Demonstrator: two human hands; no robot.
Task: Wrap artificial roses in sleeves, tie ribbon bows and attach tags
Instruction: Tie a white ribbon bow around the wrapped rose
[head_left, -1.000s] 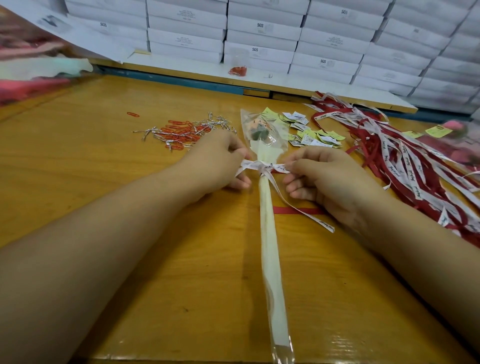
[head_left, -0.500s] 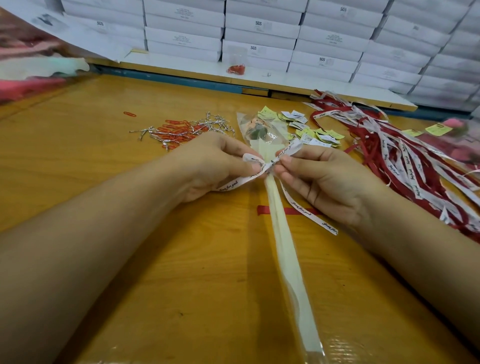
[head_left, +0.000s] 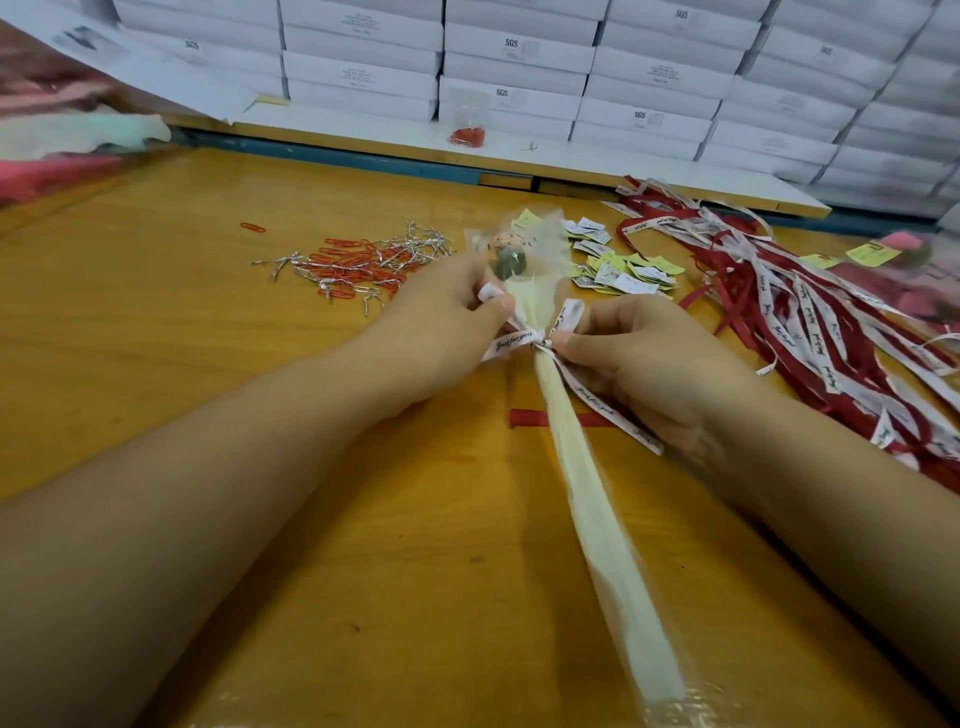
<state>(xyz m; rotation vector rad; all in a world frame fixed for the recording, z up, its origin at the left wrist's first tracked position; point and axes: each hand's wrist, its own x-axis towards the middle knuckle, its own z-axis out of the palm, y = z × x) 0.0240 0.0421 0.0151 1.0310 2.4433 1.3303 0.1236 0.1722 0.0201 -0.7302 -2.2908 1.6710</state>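
Pinches white bow (head_left: 540, 340) by its loops, left hand (head_left: 447, 322) on one, right hand (head_left: 639, 358) on the other, tied round sleeved rose (head_left: 587, 493) stretching along table (head_left: 208, 338), bloom away. Beyond, red clips (head_left: 358, 260) left, tags (head_left: 623, 270) and ribbons (head_left: 805, 312) right, boxes (head_left: 514, 67) behind.

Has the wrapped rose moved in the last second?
Yes: the wrapped rose has swung its near end rightward, judged against the red strip under it.
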